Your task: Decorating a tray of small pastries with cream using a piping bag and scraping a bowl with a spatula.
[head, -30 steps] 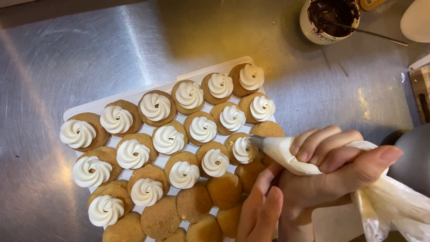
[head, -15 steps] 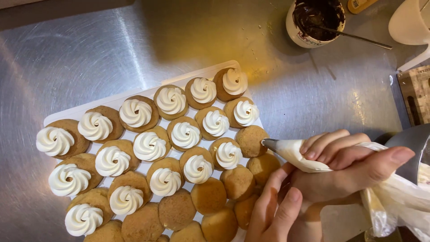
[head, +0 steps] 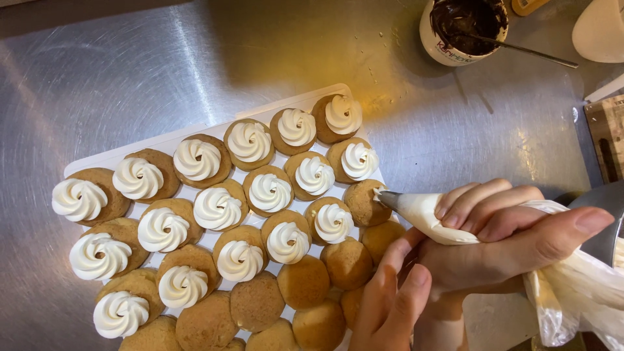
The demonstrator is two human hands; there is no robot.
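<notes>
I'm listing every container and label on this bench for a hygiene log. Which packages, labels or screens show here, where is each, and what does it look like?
Tub: top of the steel bench, right of centre; round, white wall with dark lettering, open, dark brown spread inside, a metal utensil resting in it.
Piping bag: held in the right hand beside the white tray; clear plastic, white cream, unlabelled.
No screens or signs in view.

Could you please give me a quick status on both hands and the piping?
Right hand in a grip on clear cream-filled piping bag, left hand steadying beneath. Metal nozzle at plain round biscuit. Nothing in the way.
</notes>
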